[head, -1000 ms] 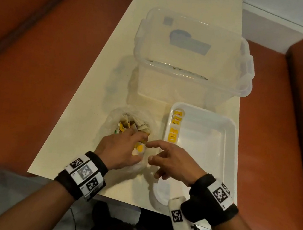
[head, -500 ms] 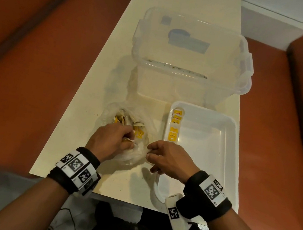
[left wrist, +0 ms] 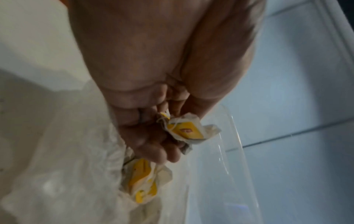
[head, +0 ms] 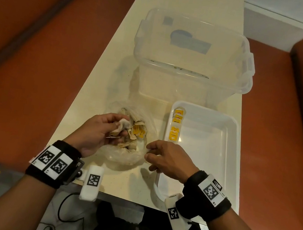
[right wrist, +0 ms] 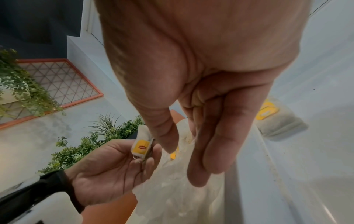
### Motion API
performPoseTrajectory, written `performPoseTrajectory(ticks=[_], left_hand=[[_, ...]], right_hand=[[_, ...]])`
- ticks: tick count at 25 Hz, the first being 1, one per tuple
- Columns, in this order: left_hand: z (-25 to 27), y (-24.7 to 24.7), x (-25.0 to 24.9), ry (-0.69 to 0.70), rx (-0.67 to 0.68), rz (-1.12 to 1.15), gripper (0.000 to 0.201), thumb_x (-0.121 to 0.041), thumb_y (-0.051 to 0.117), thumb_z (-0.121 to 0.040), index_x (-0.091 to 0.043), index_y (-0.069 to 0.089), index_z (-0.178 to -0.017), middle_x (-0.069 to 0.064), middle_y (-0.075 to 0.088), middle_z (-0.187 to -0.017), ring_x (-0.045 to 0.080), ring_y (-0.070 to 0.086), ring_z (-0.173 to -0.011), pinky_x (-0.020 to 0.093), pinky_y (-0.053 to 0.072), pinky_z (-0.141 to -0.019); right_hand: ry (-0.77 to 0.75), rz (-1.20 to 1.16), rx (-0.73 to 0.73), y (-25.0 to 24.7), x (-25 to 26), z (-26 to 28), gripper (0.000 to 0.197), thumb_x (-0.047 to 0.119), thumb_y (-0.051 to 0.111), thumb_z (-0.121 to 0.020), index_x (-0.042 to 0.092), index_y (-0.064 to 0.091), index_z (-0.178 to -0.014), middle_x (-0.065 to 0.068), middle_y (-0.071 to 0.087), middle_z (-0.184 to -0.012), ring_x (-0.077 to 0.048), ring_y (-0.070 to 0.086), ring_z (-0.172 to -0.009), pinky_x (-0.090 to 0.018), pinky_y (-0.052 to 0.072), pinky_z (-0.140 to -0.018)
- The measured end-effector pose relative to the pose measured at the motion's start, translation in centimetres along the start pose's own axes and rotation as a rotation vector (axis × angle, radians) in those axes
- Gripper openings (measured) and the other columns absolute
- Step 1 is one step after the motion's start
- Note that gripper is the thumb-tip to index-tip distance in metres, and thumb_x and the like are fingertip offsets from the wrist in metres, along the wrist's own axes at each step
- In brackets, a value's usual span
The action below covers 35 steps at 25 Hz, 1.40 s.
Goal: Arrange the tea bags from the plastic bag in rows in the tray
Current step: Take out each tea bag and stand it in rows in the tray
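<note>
tea bags, small paper ones with yellow tags (head: 120, 128), pinched in the left hand (head: 97, 133) above the clear plastic bag (head: 121, 155); white plastic tray (head: 225, 165) lies to its right, where the right hand (head: 167, 159) pinches the bag's rim.

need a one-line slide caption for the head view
Left hand holds a tea bag over the plastic bag; right hand pinches the bag's rim beside the tray.

The left hand (head: 98, 134) covers part of the plastic bag (head: 127, 154); the left wrist view is blurred, and tag print stays unreadable.
</note>
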<state>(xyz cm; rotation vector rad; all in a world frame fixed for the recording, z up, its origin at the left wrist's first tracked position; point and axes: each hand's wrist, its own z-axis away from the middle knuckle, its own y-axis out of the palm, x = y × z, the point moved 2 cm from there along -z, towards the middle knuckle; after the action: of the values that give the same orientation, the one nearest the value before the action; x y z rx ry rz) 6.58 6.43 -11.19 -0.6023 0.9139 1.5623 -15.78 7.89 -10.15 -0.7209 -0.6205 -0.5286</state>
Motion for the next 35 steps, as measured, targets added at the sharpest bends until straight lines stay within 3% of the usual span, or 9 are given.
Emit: performPoseTrajectory(ticks=[5, 10, 14, 17, 19, 24, 27, 32, 35], left_hand=[[0.5, -0.1, -0.8, -0.073, -0.067, 0.406, 0.018, -0.008, 0.046, -0.094, -0.009, 0.064, -0.091, 0.007, 0.063, -0.071, 0.015, 0.064, -0.063, 0.023, 0.054, -0.049], [0.7, 1.3, -0.9, -0.110, 0.089, 0.505, 0.009, -0.018, 0.051, -0.081, -0.015, 0.059, -0.079, 0.003, 0.051, -0.071, 0.010, 0.056, -0.054, 0.018, 0.045, -0.043], [1.3, 2.9, -1.3, -0.084, 0.232, 0.399, 0.024, -0.019, 0.076, -0.062, -0.013, 0.059, -0.077, 0.008, 0.054, -0.080, 0.012, 0.049, -0.055, 0.019, 0.040, -0.043], [2.3, 4.4, -1.8, -0.089, 0.297, 0.157, 0.006, -0.016, 0.061, -0.075, -0.012, 0.057, -0.077, 0.010, 0.056, -0.077, 0.011, 0.045, -0.053, 0.018, 0.036, -0.043], [2.9, 5.5, -2.3, -0.102, 0.357, -0.032, 0.011, -0.020, 0.055, -0.085, -0.011, 0.059, -0.080, 0.010, 0.057, -0.079, 0.012, 0.047, -0.056, 0.019, 0.035, -0.047], [2.9, 6.7, -3.0, -0.094, 0.333, -0.157, 0.019, -0.017, 0.045, -0.103, -0.011, 0.061, -0.096, 0.011, 0.066, -0.086, 0.019, 0.065, -0.070, 0.024, 0.050, -0.054], [2.8, 6.8, -2.8, -0.093, 0.278, -0.051, 0.013, -0.018, 0.051, -0.101, -0.010, 0.061, -0.104, 0.014, 0.071, -0.098, 0.025, 0.073, -0.086, 0.027, 0.060, -0.062], [2.7, 7.4, -2.5, -0.030, 0.267, -0.070, 0.014, -0.014, 0.056, -0.096, -0.006, 0.061, -0.107, 0.013, 0.073, -0.096, 0.024, 0.073, -0.094, 0.028, 0.060, -0.067], [2.8, 7.9, -2.4, -0.018, 0.274, -0.090, 0.013, -0.014, 0.058, -0.095, -0.007, 0.061, -0.105, 0.009, 0.073, -0.092, 0.020, 0.074, -0.087, 0.024, 0.058, -0.061]], right_hand=[[-0.005, 0.004, -0.013, 0.0, -0.2, 0.2, 0.037, 0.030, 0.061, -0.095, 0.017, 0.060, -0.130, 0.007, 0.073, -0.110, -0.006, 0.074, -0.074, -0.019, 0.058, -0.066], [-0.041, 0.011, -0.022, 0.0, 0.0, 0.4, 0.040, 0.035, 0.061, -0.095, 0.020, 0.059, -0.131, 0.010, 0.071, -0.112, -0.003, 0.073, -0.071, -0.022, 0.059, -0.070], [-0.078, -0.041, -0.101, -0.5, 0.2, 1.2, 0.032, 0.045, 0.060, -0.096, 0.024, 0.065, -0.119, 0.009, 0.073, -0.093, -0.005, 0.067, -0.059, -0.023, 0.053, -0.067], [-0.041, -0.610, -0.093, -1.6, 1.2, 2.3, 0.038, 0.051, 0.056, -0.096, 0.018, 0.068, -0.112, 0.000, 0.072, -0.089, -0.011, 0.059, -0.057, -0.025, 0.050, -0.056], [-0.048, -0.755, -0.043, -2.3, 1.8, 2.9, 0.047, 0.056, 0.057, -0.088, 0.017, 0.069, -0.110, -0.001, 0.071, -0.086, -0.012, 0.059, -0.058, -0.024, 0.050, -0.055], [-0.111, -0.696, -0.069, -2.8, 1.1, 3.4, 0.015, 0.018, 0.073, -0.089, 0.008, 0.068, -0.099, -0.003, 0.072, -0.082, -0.015, 0.067, -0.066, -0.024, 0.053, -0.060], [-0.082, -0.760, -0.140, -3.4, 0.1, 3.7, 0.014, 0.007, 0.073, -0.088, 0.007, 0.062, -0.096, -0.010, 0.072, -0.085, -0.023, 0.072, -0.076, -0.027, 0.056, -0.062], [-0.090, -0.727, -0.129, -3.8, -0.1, 4.2, 0.022, 0.007, 0.068, -0.091, 0.010, 0.066, -0.113, -0.010, 0.072, -0.088, -0.021, 0.073, -0.079, -0.031, 0.058, -0.066], [-0.094, -0.684, -0.173, -4.0, -0.4, 4.6, 0.007, 0.015, 0.067, -0.094, 0.012, 0.070, -0.099, -0.006, 0.073, -0.084, -0.015, 0.070, -0.076, -0.028, 0.056, -0.067]])
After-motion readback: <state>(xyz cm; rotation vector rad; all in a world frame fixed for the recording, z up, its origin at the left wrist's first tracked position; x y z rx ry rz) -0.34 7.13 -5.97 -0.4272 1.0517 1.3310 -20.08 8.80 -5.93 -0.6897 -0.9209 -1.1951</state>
